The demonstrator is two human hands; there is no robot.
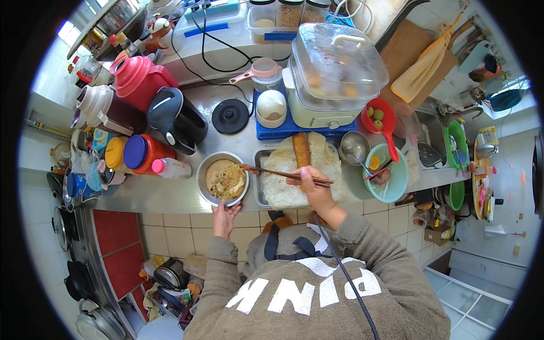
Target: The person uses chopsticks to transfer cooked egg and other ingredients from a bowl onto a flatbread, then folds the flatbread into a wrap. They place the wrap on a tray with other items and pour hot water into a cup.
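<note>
My left hand grips the near rim of a round metal bowl holding a pale, lumpy filling. A pair of dark chopsticks is in my right hand, pointing left. Their tips, with a brown bit of food at them, reach the bowl's right rim. Under the right hand, thin pale flatbread sheets lie spread over a metal tray, overhanging its edges. A long browned strip, like a fried dough stick, rests on the sheets, its near end partly hidden by my fingers.
A white steamer with a clear lid stands behind the flatbread. To the right are a ladle, a pale green basin and a red strainer. A black kettle, jars and flasks crowd the left. The sink lies far right.
</note>
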